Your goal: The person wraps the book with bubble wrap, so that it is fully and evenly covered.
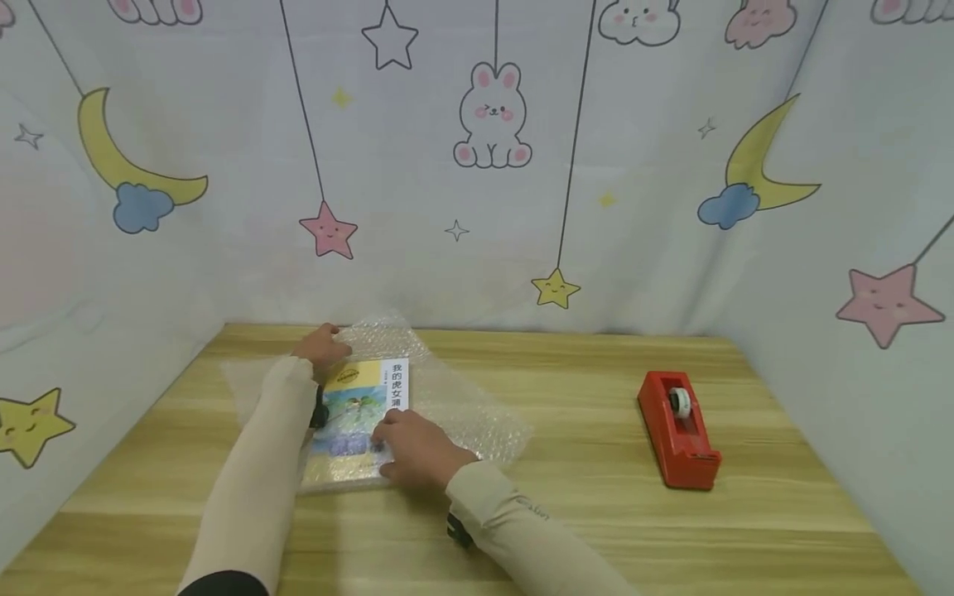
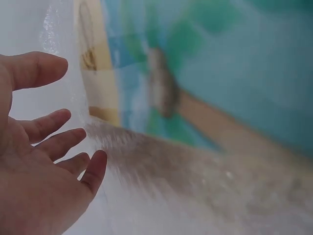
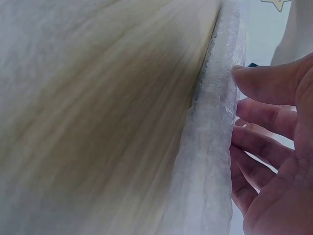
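A book with a yellow, blue and white cover lies flat on the table. Clear bubble wrap is under it and spreads out to its right and behind it. My left hand is at the book's far left corner; in the left wrist view its fingers are loosely spread beside the wrap and hold nothing. Over the book's right edge rests my right hand. The right wrist view shows its thumb and fingertips against the wrap-covered edge, loosely bent.
A red tape dispenser with a white roll stands on the right side of the wooden table. White curtains printed with stars, moons and rabbits enclose the back and both sides.
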`<state>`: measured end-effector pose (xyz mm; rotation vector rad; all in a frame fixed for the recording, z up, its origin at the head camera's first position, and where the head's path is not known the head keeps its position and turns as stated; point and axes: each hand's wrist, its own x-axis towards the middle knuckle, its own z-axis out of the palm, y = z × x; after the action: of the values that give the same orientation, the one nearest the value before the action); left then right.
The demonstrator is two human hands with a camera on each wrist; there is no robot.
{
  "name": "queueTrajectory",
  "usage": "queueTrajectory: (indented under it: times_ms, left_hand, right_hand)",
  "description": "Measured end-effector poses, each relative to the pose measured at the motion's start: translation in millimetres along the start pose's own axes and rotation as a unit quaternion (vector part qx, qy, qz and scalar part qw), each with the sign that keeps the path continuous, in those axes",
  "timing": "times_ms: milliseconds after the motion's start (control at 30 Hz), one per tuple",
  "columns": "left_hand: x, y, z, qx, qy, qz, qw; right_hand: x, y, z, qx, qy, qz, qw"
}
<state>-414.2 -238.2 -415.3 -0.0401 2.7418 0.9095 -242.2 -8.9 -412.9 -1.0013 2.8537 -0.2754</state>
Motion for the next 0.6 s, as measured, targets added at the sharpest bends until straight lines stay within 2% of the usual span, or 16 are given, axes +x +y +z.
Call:
queueTrajectory:
  times_ms: [167,233,267,333,433,600]
  left_hand:
    - [31.3,-9.1,6.0,-0.004,-0.002,-0.030,0.9995]
    - [39.9,-11.5,4.9,0.027,-0.015,-0.035,0.9989]
    - [41.9,-12.4,3.0,0.047,-0.024,-0.027,0.9982]
    - [40.8,-10.4,-0.7,0.088,-0.032,-0.012,0.9955]
    - [34.5,-3.8,-4.8,0.127,-0.015,0.018,0.9917]
    - [19.4,5.8,-9.4,0.105,0.013,0.024,0.9941]
  right_hand:
    - [-1.5,1.2,-0.6,-0.006,0.003,-0.004,1.000]
    - [-2.1,1.8,-0.5,-0.006,0.005,-0.006,1.000]
    - [-2.2,1.9,-0.8,-0.005,0.006,-0.006,1.000]
    - [-1.7,1.9,-0.2,-0.006,0.008,-0.008,1.000]
    - [-1.2,2.0,0.2,-0.005,0.008,-0.009,1.000]
    - [-1.8,0.6,-0.2,0.002,0.005,-0.002,1.000]
